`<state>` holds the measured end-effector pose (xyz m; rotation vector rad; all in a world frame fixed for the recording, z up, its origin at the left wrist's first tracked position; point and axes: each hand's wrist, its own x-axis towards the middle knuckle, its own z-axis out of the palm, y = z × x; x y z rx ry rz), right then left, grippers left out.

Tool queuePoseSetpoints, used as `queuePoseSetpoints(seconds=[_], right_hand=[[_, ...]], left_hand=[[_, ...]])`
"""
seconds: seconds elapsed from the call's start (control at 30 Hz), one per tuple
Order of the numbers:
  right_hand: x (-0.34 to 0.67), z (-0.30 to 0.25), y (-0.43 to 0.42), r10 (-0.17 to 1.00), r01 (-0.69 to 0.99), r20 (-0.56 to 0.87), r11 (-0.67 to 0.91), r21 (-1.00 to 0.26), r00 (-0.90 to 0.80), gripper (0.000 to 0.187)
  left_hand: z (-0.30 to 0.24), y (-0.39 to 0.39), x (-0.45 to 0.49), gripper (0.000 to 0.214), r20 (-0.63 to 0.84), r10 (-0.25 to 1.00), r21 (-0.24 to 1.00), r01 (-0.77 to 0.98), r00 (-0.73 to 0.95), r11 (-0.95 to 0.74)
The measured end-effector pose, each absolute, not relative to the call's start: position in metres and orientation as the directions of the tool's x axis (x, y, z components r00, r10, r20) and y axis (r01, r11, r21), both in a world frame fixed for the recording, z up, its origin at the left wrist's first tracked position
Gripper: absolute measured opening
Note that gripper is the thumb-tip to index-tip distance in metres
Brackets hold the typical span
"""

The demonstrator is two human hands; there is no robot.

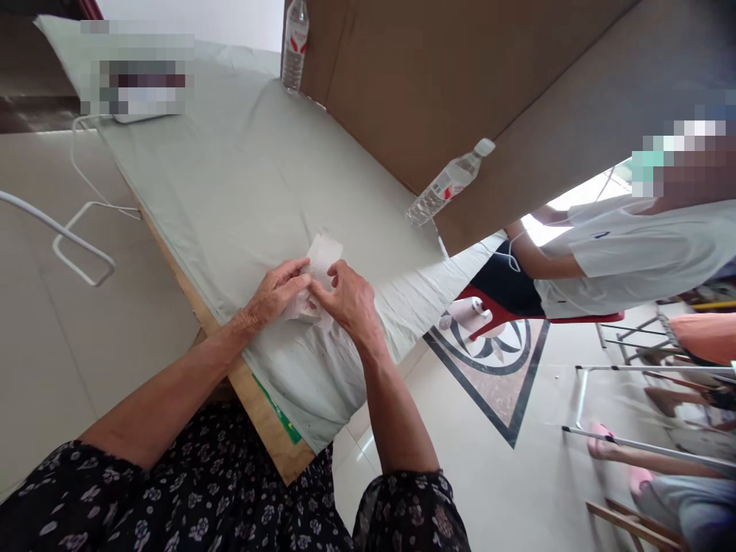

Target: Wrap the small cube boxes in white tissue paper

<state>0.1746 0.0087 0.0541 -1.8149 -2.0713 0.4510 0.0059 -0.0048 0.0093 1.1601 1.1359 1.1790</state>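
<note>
- Left hand (277,294) curved against the plastic-wrapped white box (325,250).
- Right hand (350,300) bent over it, fingers partly curled.
- Whether either grip pinched, I couldn't tell.
- The box lay on the cloth-covered desk (230,192).

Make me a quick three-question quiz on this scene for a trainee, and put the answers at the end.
1. Multiple choice: how many clear bottles are beside the brown cardboard panel? A) one B) two C) four
2. True or false: the left hand is gripping a bottle.
3. Fill in the blank: the left hand and the right hand are close together at a small ____ item.

Key: 1. B, two. 2. False; it is at the small item, away from both bottles. 3. White.
</note>
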Motion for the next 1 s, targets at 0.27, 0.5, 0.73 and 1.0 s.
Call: queuePoseSetpoints(seconds=[0.27,0.5,0.73,1.0], right_hand=[[0.181,0.057,0.013,0.997,0.901,0.033,0.081,-0.427,-0.074,0.019],[0.205,0.048,0.022,0.997,0.759,0.078,0.039,-0.65,0.016,0.026],[0.223,0.027,0.019,0.994,0.48,0.066,0.014,-0.877,0.091,0.03],[0.218,0.016,0.034,0.986,0.41,0.131,0.08,-0.909,0.098,0.031]], left_hand=[[0.004,0.001,0.014,0.069,-0.036,0.998,0.989,-0.145,0.042,0.041],[0.0,0.009,0.012,0.051,-0.04,0.996,0.993,-0.114,-0.078,0.031],[0.009,0.014,0.01,0.053,-0.052,0.991,0.989,-0.144,-0.124,0.034],[0.045,0.009,0.002,0.061,0.171,0.984,0.793,0.599,-0.048,-0.108]])
